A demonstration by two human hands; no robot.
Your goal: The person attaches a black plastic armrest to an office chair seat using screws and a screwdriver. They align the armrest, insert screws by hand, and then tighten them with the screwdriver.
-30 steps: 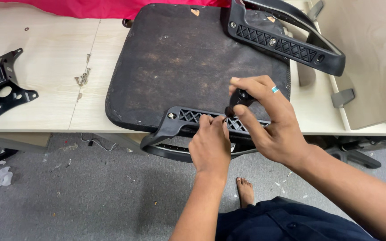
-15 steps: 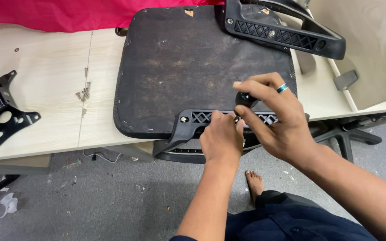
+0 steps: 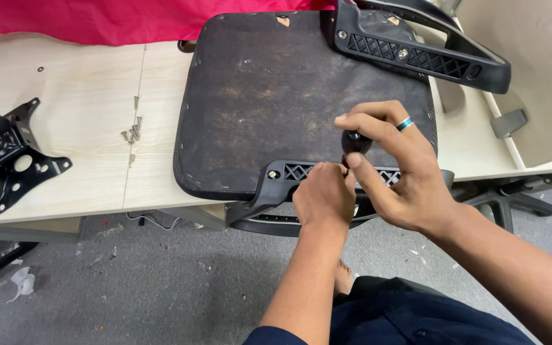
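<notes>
An upturned office-chair seat [image 3: 289, 89] with a dark underside lies on a pale wooden table [image 3: 84, 108]. A black plastic armrest [image 3: 289, 182] sits along its near edge. My right hand [image 3: 397, 169], with a blue ring, grips a screwdriver's black round handle [image 3: 356, 140] over that armrest's lattice bracket. Resting on the same armrest just below the tool, my left hand [image 3: 324, 198] has its fingers pinched at the shaft tip; what they hold is hidden. A second black armrest [image 3: 416, 54] lies fixed along the seat's far edge.
Several loose screws [image 3: 132, 133] lie on the table left of the seat. A black metal chair mechanism plate [image 3: 17, 160] sits at the far left. Red cloth [image 3: 84, 22] covers the table's back. A chair base [image 3: 512, 198] stands on the grey floor at right.
The view has shifted so the seat sits further right and closer. Both hands stay at the near armrest bracket, with the screwdriver held upright throughout.
</notes>
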